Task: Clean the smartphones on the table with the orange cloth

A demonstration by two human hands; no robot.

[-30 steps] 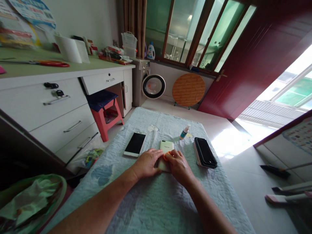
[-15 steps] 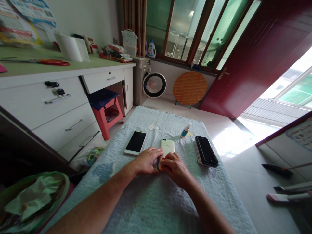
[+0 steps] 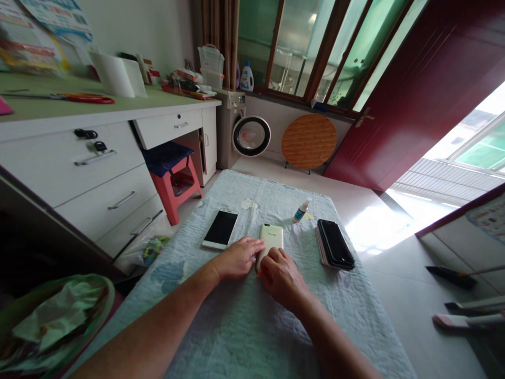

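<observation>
A white phone (image 3: pixel 273 237) lies back side up on the cloth-covered table, its camera end pointing away from me. My left hand (image 3: pixel 240 258) holds the phone along its left edge, with fingers laid over the side; the thumb is mostly hidden. My right hand (image 3: pixel 281 272) is closed over the lower end of the phone. A small orange piece (image 3: pixel 259 273) pokes out at its fingertips, too little showing to name it. To the left lies another white phone (image 3: pixel 221 229) with a black screen facing up.
A small spray bottle (image 3: pixel 302 210) stands beyond my right hand. Several stacked phones (image 3: pixel 335 245) lie near the right edge of the table cloth (image 3: pixel 236 337). A waste bin (image 3: pixel 106 295) is at the lower left, a red stool (image 3: pixel 168 192) farther off.
My right hand has shifted slightly at the lower end of the phone, its fingers more curled. My left hand stays at the phone's left edge. The view has moved slightly.
</observation>
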